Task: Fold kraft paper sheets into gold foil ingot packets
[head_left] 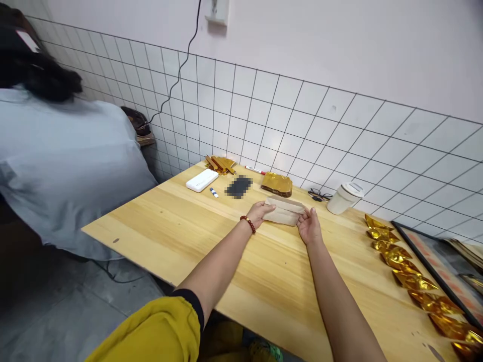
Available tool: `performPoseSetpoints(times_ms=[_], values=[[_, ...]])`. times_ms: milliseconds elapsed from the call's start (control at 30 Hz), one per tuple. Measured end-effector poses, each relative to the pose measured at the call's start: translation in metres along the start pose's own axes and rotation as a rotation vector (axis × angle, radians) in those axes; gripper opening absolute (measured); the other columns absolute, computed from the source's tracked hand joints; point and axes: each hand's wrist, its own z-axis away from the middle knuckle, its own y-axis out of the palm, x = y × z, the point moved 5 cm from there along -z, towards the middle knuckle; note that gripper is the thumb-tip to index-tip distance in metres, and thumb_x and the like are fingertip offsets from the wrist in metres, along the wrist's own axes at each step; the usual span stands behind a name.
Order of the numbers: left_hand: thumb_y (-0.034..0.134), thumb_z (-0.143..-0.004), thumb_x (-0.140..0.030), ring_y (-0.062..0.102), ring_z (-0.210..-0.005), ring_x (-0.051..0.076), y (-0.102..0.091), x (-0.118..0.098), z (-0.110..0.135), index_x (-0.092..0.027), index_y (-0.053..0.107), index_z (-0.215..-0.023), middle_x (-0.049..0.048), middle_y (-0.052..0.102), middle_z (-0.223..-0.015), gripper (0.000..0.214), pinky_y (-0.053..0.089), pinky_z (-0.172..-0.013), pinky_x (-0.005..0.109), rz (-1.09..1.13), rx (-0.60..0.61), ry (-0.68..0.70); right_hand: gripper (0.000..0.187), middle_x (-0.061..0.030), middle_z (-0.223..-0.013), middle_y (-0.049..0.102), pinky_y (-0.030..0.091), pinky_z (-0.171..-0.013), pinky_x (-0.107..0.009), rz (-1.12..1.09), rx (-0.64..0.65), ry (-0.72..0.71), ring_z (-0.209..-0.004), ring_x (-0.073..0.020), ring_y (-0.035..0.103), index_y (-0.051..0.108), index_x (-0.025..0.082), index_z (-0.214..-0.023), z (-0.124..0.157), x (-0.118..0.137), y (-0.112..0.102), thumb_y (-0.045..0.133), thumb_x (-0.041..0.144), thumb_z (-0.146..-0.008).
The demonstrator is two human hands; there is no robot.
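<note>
A small beige paper packet (284,211) lies on the wooden table (177,221), held at both ends. My left hand (258,212), with a red bead bracelet on the wrist, pinches its left end. My right hand (309,226) grips its right end, fingers curled on the edge. Just beyond the packet sits a stack of gold foil pouches (277,183).
A row of several gold foil pouches (411,279) runs along the table's right side, beside a framed board (441,266). At the back stand a white cup (344,197), glasses (320,195), a red marker (255,170), a white power bank (202,180) and more gold pieces (221,164). A person in a light shirt (64,166) stands at left.
</note>
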Motion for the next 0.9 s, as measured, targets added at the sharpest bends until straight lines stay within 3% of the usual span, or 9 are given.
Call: performPoseSetpoints(times_ms=[167, 433, 800, 900], values=[[0.092, -0.044, -0.023, 0.066, -0.069, 0.017, -0.005, 0.003, -0.002, -0.010, 0.071, -0.079, 0.0067, 0.072, -0.073, 0.042, 0.052, -0.076, 0.032, 0.021, -0.046, 0.014, 0.035, 0.0011, -0.076, 0.072, 0.054, -0.063, -0.025, 0.038, -0.021, -0.023, -0.067, -0.0140, 0.064, 0.070, 0.021, -0.075, 0.009, -0.007, -0.005, 0.090, 0.036, -0.050], [0.090, -0.052, -0.027, 0.064, -0.065, 0.014, -0.015, 0.001, -0.004, -0.013, 0.068, -0.070, 0.0016, 0.069, -0.067, 0.031, 0.051, -0.071, 0.029, 0.097, -0.172, 0.088, 0.034, 0.0027, -0.066, 0.067, 0.048, -0.053, -0.024, 0.114, -0.007, -0.040, -0.056, -0.0110, 0.056, 0.071, 0.020, -0.072, 0.009, -0.003, -0.004, 0.090, 0.039, -0.050], [0.089, -0.053, -0.024, 0.066, -0.071, 0.017, -0.018, -0.005, 0.002, -0.013, 0.069, -0.071, 0.0039, 0.070, -0.069, 0.030, 0.053, -0.079, 0.033, 0.167, -0.216, 0.117, 0.031, 0.0020, -0.063, 0.067, 0.051, -0.056, -0.029, 0.204, -0.012, -0.085, -0.058, -0.0147, 0.058, 0.072, 0.020, -0.066, 0.015, -0.003, 0.007, 0.090, 0.040, -0.051], [0.089, -0.053, -0.024, 0.066, -0.073, 0.017, -0.015, -0.006, 0.004, -0.013, 0.070, -0.078, 0.0036, 0.071, -0.074, 0.033, 0.053, -0.079, 0.033, 0.178, -0.177, 0.102, 0.031, 0.0020, -0.064, 0.068, 0.051, -0.056, -0.028, 0.200, -0.016, -0.092, -0.058, -0.0145, 0.059, 0.073, 0.020, -0.069, 0.015, -0.002, 0.005, 0.089, 0.041, -0.051]])
